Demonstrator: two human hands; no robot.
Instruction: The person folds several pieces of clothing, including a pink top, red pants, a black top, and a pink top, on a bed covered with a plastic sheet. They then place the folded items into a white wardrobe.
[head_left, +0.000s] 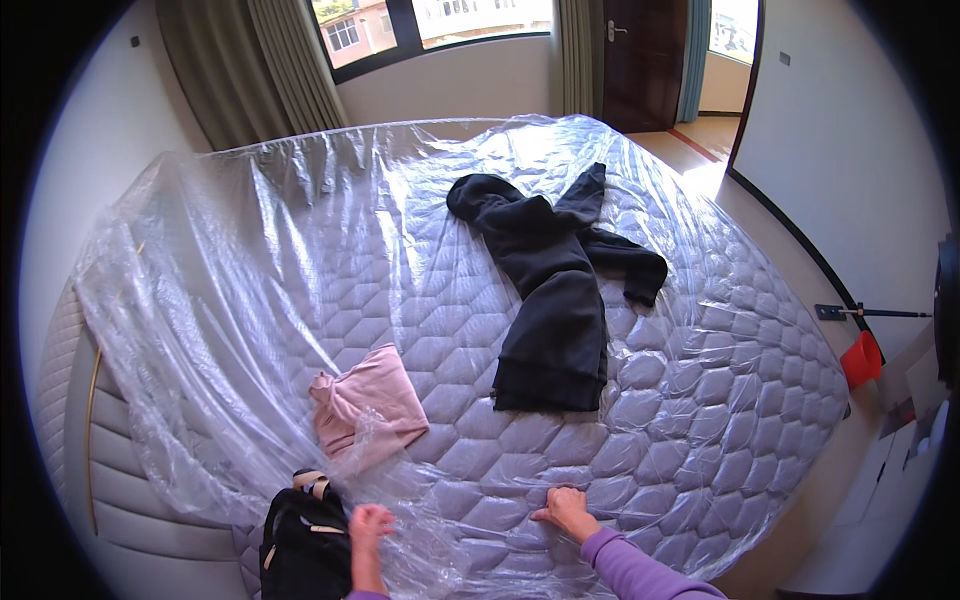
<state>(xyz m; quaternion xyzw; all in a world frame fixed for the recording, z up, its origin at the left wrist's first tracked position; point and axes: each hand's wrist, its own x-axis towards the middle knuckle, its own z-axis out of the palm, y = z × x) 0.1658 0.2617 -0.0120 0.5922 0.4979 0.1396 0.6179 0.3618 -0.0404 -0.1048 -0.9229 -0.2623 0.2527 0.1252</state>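
Note:
A clear plastic sheet [680, 400] covers a padded grey mattress with a hexagon pattern. My right hand [566, 511] is closed on the sheet near the front of the bed, its thumb pointing left. To its left, my left hand [371, 522] has curled fingers where the film bunches up; the fingertips are partly hidden. Right beside that hand sits a black bag [300, 545] with light trim. Beyond the bag lies a folded pink garment [375, 405], with film over its lower part. A black hooded sweatshirt [550, 290] is spread further back, its sleeves to the right.
A padded grey headboard [140, 470] stands at the left. Curtains [240, 70] and a window are behind the bed. A dark door [655, 60] is at the far right. On the right side are a red bucket [861, 358] and a black bracket [845, 312].

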